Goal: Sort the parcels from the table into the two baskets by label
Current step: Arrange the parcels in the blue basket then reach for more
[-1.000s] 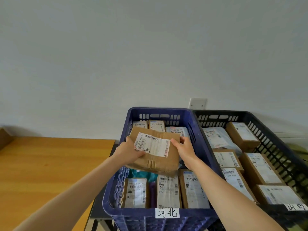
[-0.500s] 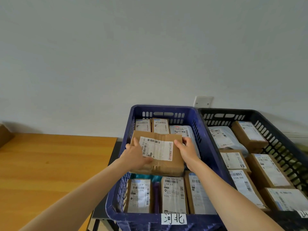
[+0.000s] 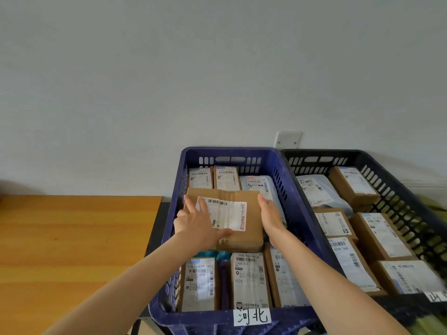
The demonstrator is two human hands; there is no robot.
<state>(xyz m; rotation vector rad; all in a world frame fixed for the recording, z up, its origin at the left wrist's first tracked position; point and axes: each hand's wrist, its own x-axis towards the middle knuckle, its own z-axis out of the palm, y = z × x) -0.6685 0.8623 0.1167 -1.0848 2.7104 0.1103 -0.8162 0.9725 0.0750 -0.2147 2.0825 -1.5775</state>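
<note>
A brown cardboard parcel [image 3: 246, 238] with a white shipping label lies flat on top of other parcels in the middle of the blue basket [image 3: 229, 151]. My left hand [image 3: 200, 223] rests on its top, fingers spread straight over the label's left part. My right hand [image 3: 269, 213] lies flat against the parcel's right side with straight fingers. The black basket [image 3: 326, 154] stands directly to the right and holds several labelled parcels. Each basket carries a handwritten paper tag [image 3: 251, 316] on its near wall.
The blue basket holds several labelled parcels around and under the one I touch. A wooden table [image 3: 72, 238] lies to the left, its visible top bare. A white wall with a socket plate [image 3: 287, 139] rises behind the baskets.
The parcel went down and further into the blue basket and now lies level. My left hand shifted from its left edge onto its top.
</note>
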